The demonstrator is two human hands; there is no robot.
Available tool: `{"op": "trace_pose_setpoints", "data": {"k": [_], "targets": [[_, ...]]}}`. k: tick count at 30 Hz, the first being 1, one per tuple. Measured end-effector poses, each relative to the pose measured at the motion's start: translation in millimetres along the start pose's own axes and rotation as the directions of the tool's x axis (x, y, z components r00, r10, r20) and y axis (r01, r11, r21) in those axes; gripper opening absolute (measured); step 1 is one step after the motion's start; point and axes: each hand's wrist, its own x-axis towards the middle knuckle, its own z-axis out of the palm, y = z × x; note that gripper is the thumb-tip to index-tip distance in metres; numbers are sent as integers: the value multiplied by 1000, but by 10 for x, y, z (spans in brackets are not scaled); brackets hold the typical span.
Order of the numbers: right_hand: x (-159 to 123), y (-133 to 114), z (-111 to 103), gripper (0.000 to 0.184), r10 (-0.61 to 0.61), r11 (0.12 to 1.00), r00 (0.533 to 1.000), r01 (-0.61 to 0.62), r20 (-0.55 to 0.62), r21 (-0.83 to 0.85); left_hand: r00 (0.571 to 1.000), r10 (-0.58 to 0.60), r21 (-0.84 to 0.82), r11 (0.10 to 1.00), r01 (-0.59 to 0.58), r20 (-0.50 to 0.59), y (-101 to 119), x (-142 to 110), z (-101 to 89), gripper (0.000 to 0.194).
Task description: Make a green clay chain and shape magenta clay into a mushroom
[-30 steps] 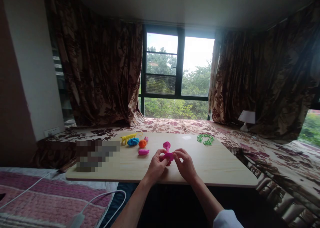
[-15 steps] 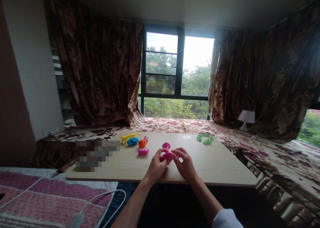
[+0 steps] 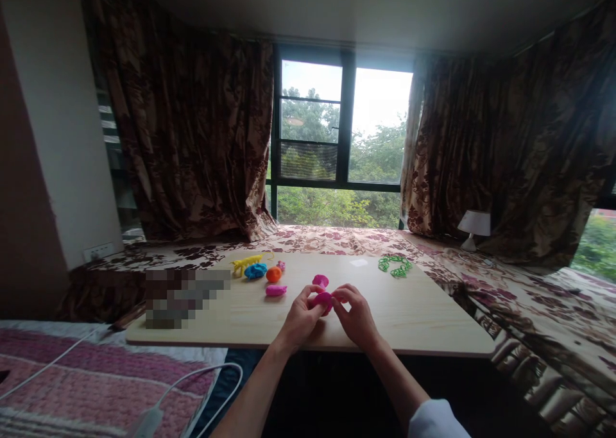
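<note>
A bright pink piece (image 3: pixel 323 303) with two rounded, flared ends and a narrower middle is between my hands, low over the front of the table. It looks soft, but I cannot make out its exact kind. My left hand (image 3: pixel 302 317) is closed around its near end from the left, thumb in front. From the right, my right hand (image 3: pixel 356 317) pinches the rim of that same end with thumb and fingertips. The far end (image 3: pixel 321 279) sticks out beyond my fingers. Left of my hands lies a short pink roll (image 3: pixel 276 290), with an orange ball (image 3: pixel 274 274) behind it.
A crumpled blue lump (image 3: pixel 255 270), a yellow animal figure (image 3: pixel 248 263) and a small pink piece (image 3: pixel 281 266) lie at the table's back left. A green openwork ring (image 3: pixel 394 266) is at the back right of the pale wooden table (image 3: pixel 423 322). A lamp (image 3: pixel 474 227) stands beyond.
Both hands stay in place on the pink piece. Its near end looks turned slightly, and my right fingertips have shifted a little along the rim.
</note>
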Motion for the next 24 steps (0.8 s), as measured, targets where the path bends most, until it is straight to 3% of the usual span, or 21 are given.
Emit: {"op": "trace_pose_setpoints", "data": {"k": [7, 24], "targets": [[8, -16, -11, 14, -21, 1000, 998, 21, -54, 1, 999, 10, 11, 1000, -10, -32, 0, 8, 19, 30], [18, -27, -35, 21, 13, 1000, 1000, -13, -19, 28, 999, 30, 23, 999, -30, -15, -31, 5, -23, 26]]}}
